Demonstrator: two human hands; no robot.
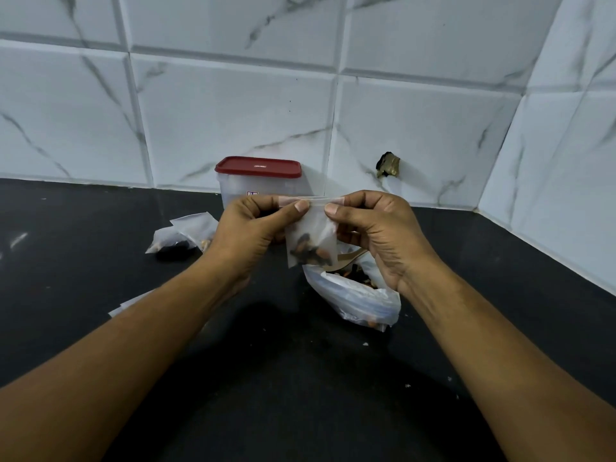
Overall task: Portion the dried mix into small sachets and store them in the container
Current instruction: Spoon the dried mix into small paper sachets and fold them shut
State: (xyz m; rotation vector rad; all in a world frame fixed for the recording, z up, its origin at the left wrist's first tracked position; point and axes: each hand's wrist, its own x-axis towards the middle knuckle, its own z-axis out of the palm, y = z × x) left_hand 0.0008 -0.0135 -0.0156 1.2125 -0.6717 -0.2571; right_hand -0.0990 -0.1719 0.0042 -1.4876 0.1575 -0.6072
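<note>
Pinching the sachet's [310, 236] top edge, left hand [248, 233] and right hand [376, 233] hold it above bare counter [100, 235], just before the container [258, 181].

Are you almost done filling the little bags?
Not yet. Some filled sachets already lie on the counter. The left hand and right hand pinch the top of another sachet holding mix. The big bag still has mix in it, and the container has its red lid on, sachets outside.

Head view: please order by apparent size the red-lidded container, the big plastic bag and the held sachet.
1. The container and the big plastic bag: look alike, both partly hidden, so unranked.
2. The sachet: smallest.
</note>
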